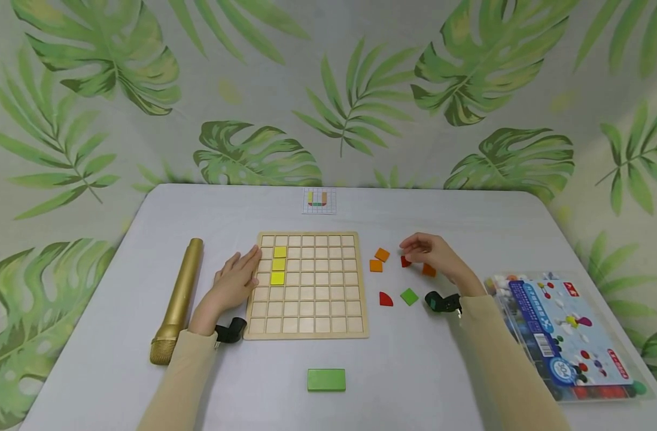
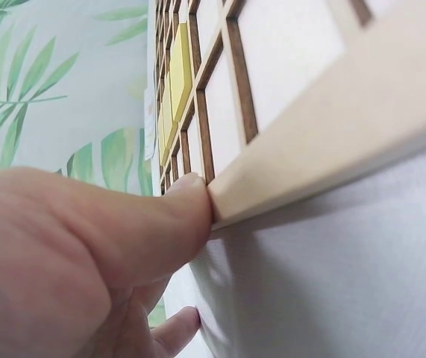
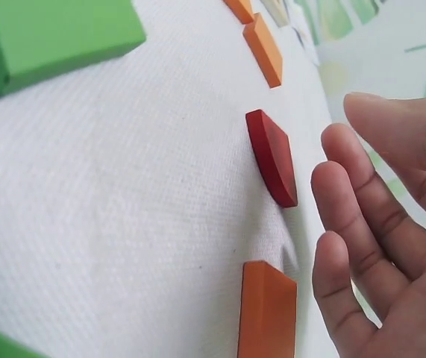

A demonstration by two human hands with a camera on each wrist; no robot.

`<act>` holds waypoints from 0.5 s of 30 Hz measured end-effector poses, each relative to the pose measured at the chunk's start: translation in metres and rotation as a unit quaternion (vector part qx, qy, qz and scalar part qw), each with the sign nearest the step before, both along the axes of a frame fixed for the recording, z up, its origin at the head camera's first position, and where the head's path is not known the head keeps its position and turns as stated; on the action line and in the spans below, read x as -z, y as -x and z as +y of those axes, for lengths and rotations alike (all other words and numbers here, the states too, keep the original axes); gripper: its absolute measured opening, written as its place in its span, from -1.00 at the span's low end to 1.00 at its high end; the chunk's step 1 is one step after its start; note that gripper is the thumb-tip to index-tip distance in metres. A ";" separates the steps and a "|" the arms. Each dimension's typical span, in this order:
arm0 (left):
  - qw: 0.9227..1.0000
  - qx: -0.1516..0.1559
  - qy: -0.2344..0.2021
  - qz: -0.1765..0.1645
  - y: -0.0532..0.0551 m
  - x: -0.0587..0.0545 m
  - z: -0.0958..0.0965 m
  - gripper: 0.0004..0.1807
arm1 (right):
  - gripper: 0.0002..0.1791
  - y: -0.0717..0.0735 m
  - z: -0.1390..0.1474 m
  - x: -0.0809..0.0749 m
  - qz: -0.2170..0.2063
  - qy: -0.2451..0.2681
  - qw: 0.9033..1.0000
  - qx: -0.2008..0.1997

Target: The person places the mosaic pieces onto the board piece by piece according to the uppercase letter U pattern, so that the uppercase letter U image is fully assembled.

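Observation:
My left hand [image 1: 234,282] rests at the left edge of a wooden grid board [image 1: 307,336], thumb and fingertips against its frame. Three yellow square tiles [image 1: 279,264] sit in one column of the board's cells. To the right of the board, my right hand [image 1: 438,257] hovers over a red quarter-circle tile [image 3: 274,160], its fingers loosely bent and nothing between them. That tile lies on the cloth just beside the fingertips in the right wrist view. An orange tile [image 3: 268,313] lies close under the same hand, partly covered in the head view.
Two orange tiles [image 1: 382,254], another red quarter-circle [image 1: 385,299] and a green square tile [image 1: 409,297] lie nearby. A green block [image 1: 326,380] is at the front, a pattern card [image 1: 319,201] at the back. A gold microphone [image 1: 178,299] lies left, a plastic case [image 1: 576,335] right.

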State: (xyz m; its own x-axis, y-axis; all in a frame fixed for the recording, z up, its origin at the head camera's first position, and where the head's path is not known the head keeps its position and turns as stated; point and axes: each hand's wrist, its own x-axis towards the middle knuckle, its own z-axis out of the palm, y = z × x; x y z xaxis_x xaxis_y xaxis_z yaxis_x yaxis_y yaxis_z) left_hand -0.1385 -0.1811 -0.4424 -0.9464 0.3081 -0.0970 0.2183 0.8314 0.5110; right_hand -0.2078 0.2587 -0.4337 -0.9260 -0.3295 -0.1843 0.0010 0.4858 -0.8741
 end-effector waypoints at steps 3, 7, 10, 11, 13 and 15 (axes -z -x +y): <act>1.000 0.001 -0.001 0.000 0.000 -0.001 0.000 -0.36 | -0.71 -0.001 0.000 0.001 0.006 -0.010 1.000 -0.002; 1.000 -0.001 -0.002 -0.003 0.000 -0.002 0.000 -0.36 | -0.74 0.000 0.000 0.004 0.018 -0.028 0.999 -0.004; 1.000 -0.002 -0.003 -0.005 -0.001 -0.002 0.000 -0.36 | -0.76 0.000 -0.001 0.006 0.037 -0.046 0.998 -0.009; 1.000 -0.002 -0.003 -0.005 -0.001 -0.002 0.000 -0.36 | -0.76 0.000 -0.002 0.007 0.044 -0.053 0.998 -0.011; 1.000 -0.001 -0.004 -0.005 -0.001 -0.002 0.000 -0.36 | -0.76 0.000 -0.003 0.008 0.058 -0.070 0.996 -0.014; 1.000 0.000 -0.003 -0.004 -0.001 -0.002 0.000 -0.36 | -0.76 0.000 -0.005 0.009 0.069 -0.086 0.994 -0.017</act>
State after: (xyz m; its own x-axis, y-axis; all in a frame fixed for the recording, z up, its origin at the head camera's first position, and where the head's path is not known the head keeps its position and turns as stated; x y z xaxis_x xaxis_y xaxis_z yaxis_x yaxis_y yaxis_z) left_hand -0.1376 -0.1808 -0.4401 -0.9457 0.3087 -0.1019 0.2144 0.8279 0.5182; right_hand -0.2074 0.2537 -0.4425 -0.9351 -0.3357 -0.1131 -0.1316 0.6255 -0.7690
